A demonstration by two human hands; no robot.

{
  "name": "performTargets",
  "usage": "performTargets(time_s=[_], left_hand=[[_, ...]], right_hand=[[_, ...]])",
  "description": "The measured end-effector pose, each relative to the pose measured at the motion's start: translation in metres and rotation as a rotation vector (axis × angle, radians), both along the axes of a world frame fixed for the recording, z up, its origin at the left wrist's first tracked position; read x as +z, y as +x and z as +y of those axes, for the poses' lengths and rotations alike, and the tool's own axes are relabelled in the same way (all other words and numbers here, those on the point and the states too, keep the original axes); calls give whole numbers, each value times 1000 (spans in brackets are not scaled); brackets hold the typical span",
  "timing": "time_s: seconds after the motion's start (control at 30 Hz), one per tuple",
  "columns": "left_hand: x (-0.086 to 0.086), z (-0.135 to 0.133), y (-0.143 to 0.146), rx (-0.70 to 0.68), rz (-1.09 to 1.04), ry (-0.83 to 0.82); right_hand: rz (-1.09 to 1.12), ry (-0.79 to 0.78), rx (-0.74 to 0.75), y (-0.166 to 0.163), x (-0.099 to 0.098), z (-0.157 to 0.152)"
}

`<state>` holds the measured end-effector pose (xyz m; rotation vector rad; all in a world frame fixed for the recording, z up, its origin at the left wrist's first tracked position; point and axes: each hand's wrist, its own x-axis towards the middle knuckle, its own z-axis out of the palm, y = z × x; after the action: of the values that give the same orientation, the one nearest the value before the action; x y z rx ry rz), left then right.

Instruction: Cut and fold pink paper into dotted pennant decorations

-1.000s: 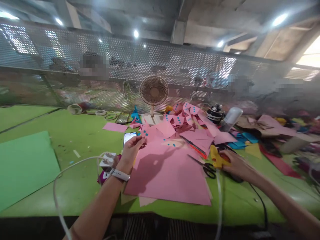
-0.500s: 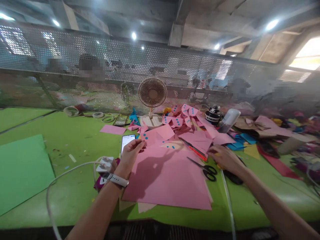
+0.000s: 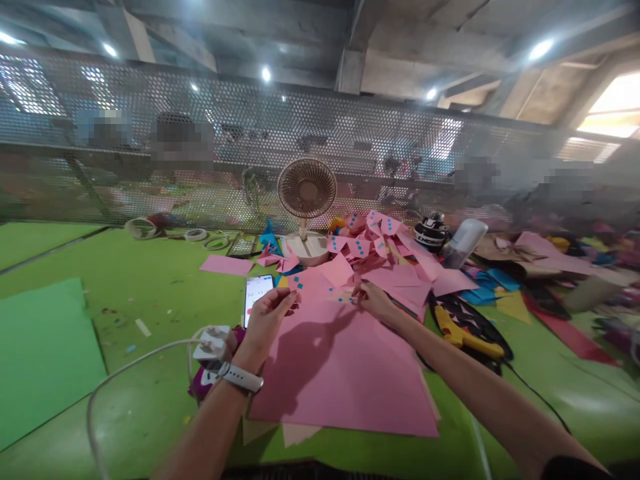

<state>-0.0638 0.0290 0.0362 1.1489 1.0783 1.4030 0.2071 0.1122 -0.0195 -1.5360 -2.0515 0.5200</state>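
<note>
- The left hand (image 3: 267,317) is pinching a small pink paper piece (image 3: 300,283) between thumb and fingers, holding it just above the large pink sheet (image 3: 345,373), beside a phone (image 3: 257,293).
- The right hand (image 3: 373,301) is resting curled fingertips on the paper pile near loose blue dots (image 3: 341,299); whether it is gripping one cannot be told.
- Judging by this, lifting one dot is calling for a light fingertip pinch, with the piece held flat and steady.
- The pink paper piece is looking thin and angular, already carrying several blue dots.

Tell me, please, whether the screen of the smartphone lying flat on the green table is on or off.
On: the flat rectangular smartphone shows a bright white screen with small marks, beside the left hand.
</note>
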Motion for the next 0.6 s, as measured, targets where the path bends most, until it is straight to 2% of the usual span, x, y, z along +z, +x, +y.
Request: performTargets(time_s=[0.3, 0.6], left_hand=[[-1, 0, 0, -7, 5, -10], [-2, 0, 0, -17, 36, 12]], right_hand=[[82, 20, 50, 3, -10, 3], [93, 48, 11, -3, -11, 3]])
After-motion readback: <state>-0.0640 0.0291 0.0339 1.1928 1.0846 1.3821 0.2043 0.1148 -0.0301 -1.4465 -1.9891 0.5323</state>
